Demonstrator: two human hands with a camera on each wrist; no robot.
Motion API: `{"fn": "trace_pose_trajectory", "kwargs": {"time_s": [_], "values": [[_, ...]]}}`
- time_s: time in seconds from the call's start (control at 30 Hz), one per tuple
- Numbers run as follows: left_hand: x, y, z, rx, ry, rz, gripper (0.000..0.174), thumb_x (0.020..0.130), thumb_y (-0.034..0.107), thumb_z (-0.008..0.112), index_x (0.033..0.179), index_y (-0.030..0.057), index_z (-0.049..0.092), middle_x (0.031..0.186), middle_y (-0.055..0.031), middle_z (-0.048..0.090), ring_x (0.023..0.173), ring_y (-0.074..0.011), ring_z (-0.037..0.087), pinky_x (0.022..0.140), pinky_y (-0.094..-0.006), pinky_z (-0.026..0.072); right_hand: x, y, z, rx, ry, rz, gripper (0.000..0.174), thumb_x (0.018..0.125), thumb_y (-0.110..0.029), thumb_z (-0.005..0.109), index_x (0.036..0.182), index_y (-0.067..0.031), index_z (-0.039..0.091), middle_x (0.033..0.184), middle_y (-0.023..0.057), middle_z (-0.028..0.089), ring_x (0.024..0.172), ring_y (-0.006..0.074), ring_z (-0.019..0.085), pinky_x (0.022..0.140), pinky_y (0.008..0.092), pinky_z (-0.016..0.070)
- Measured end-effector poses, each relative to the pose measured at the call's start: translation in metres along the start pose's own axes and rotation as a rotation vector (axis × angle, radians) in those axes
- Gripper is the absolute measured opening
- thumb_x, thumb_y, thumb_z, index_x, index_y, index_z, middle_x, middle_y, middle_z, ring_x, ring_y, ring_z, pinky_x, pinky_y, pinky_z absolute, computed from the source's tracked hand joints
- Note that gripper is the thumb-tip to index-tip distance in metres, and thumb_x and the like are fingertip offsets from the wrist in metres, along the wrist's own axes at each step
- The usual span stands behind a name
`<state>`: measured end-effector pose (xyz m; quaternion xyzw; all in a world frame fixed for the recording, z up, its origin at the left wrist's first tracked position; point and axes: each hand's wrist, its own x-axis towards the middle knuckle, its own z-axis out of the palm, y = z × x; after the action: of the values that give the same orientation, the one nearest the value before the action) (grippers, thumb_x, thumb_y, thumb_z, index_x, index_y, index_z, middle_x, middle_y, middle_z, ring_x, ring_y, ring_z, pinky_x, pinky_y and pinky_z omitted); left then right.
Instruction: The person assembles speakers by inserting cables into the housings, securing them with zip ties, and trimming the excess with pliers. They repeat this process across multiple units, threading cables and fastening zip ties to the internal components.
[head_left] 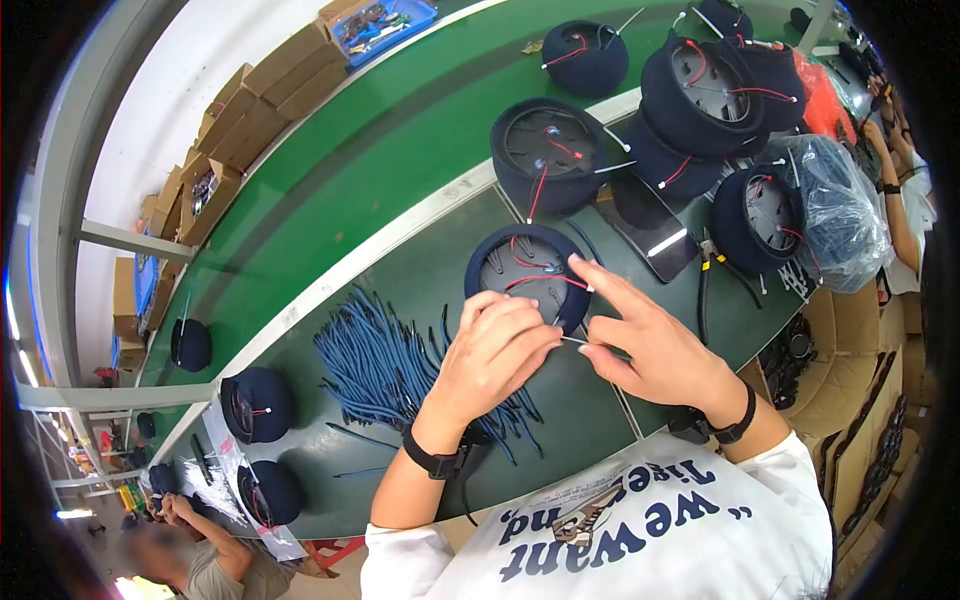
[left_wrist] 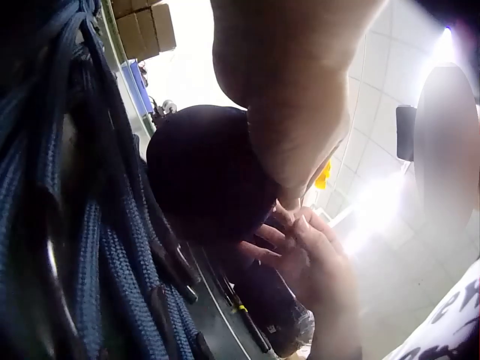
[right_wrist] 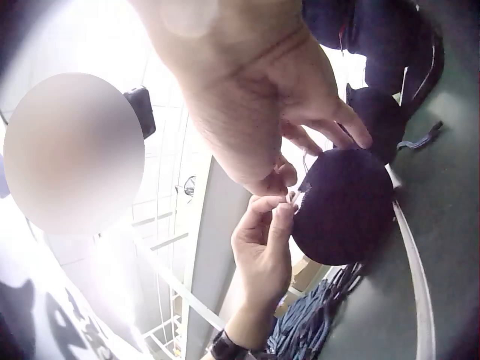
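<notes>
A round navy fabric piece (head_left: 482,247) with a grey inside and red wires lies on the dark green table, seen from below as a dark shape in the left wrist view (left_wrist: 210,169) and right wrist view (right_wrist: 345,210). My left hand (head_left: 495,355) is curled at its near rim, thumb and fingertips pinching a thin white strip (head_left: 573,340). From the other side my right hand (head_left: 655,345) pinches the strip's end between thumb and a bent finger; its index fingertip rests on the rim. In the right wrist view both hands' fingertips (right_wrist: 283,202) meet beside the rim.
Blue cords (head_left: 375,355) lie in a pile left of my hands. Several similar round pieces (head_left: 545,150), a dark phone-like slab (head_left: 650,230), pliers (head_left: 706,275) and a plastic bag (head_left: 840,220) are beyond and right. Another person (head_left: 200,550) sits at lower left.
</notes>
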<state>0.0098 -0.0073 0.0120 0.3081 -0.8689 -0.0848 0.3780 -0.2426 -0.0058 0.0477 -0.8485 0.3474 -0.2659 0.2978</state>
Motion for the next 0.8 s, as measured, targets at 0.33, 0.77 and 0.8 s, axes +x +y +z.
{"fn": "trace_pose_trajectory", "kwargs": {"time_s": [0.33, 0.77, 0.8], "values": [[-0.003, -0.038, -0.052, -0.218, -0.153, -0.38, 0.026, 0.082, 0.024, 0.083, 0.099, 0.0082, 0.073, 0.155, -0.0209, 0.052, 0.148, -0.0442, 0.043, 0.12, -0.0558, 0.0339, 0.02, 0.038, -0.012, 0.39, 0.151, 0.151, 0.061, 0.092, -0.013, 0.075, 0.145, 0.0, 0.05, 0.159, 0.0254, 0.046, 0.145, 0.0375, 0.05, 0.117, 0.0449, 0.0415], [-0.011, -0.021, 0.003, -0.39, 0.106, -0.501, 0.016, 0.087, 0.001, 0.067, 0.098, 0.0066, 0.058, 0.155, -0.0221, 0.045, 0.154, -0.046, 0.033, 0.122, -0.0551, 0.0301, 0.045, 0.047, 0.009, 0.275, 0.062, 0.003, 0.094, 0.077, -0.019, 0.088, 0.157, 0.0, 0.043, 0.159, 0.0255, 0.046, 0.147, 0.0413, 0.046, 0.12, 0.0451, 0.0386], [-0.009, -0.018, 0.008, -0.394, 0.17, -0.552, 0.02, 0.086, 0.0, 0.067, 0.102, 0.0069, 0.057, 0.156, -0.0227, 0.044, 0.153, -0.0452, 0.035, 0.122, -0.0544, 0.0309, 0.044, 0.047, 0.009, 0.288, 0.055, 0.023, 0.094, 0.078, -0.02, 0.089, 0.157, -0.0007, 0.042, 0.16, 0.024, 0.045, 0.148, 0.0393, 0.045, 0.121, 0.0452, 0.0378]]}}
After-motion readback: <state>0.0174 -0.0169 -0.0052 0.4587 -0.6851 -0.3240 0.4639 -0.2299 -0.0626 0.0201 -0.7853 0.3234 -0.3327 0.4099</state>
